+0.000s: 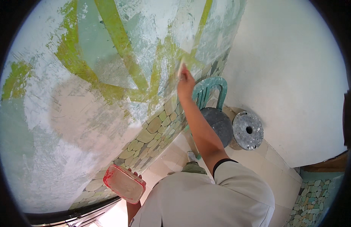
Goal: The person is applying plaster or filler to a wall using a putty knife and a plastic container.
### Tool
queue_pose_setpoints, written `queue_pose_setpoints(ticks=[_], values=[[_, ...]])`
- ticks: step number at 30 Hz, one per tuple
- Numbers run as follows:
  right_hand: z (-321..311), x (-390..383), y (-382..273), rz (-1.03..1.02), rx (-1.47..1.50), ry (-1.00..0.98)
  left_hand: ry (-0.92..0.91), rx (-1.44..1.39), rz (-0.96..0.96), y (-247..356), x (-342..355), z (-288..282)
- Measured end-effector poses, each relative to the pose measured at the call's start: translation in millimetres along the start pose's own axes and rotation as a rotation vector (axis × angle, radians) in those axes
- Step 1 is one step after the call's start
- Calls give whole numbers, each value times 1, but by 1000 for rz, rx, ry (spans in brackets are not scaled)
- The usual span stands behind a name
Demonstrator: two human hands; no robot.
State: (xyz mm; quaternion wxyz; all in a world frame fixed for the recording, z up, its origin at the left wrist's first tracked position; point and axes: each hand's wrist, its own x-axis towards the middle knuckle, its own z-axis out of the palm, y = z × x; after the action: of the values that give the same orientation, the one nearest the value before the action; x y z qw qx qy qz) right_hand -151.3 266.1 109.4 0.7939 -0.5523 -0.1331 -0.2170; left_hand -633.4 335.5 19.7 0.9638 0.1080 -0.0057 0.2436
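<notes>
My right hand [185, 79] is raised to the painted wall [103, 41], closed on a pale, motion-blurred flat tool [181, 66] that is at or very near green and white patchy paint. The wall has yellow-green strokes, white patches and a beige smeared area. My left hand [136, 173], low at the wall's foot, grips a rectangular plastic container [123, 183] with red-smeared edges and pale creamy material inside; most of its fingers are hidden behind it.
A green plastic chair [222, 89] with a dark round seat [217, 125] stands by the wall, beside a speckled grey round object with a central hole [243, 138]. A pebble-tiled band [149, 136] runs along the wall's base. A plain pale wall [281, 64] is on the right.
</notes>
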Motion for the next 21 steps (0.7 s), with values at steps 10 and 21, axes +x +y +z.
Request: queue_pose_setpoints(ticks=[10,21], values=[[17,-83,-72,21,-18,-442,-253,-88,-104,-3,3,22],[5,11,-14,308,172,-91,-38,-15,64,9,-14,-21]])
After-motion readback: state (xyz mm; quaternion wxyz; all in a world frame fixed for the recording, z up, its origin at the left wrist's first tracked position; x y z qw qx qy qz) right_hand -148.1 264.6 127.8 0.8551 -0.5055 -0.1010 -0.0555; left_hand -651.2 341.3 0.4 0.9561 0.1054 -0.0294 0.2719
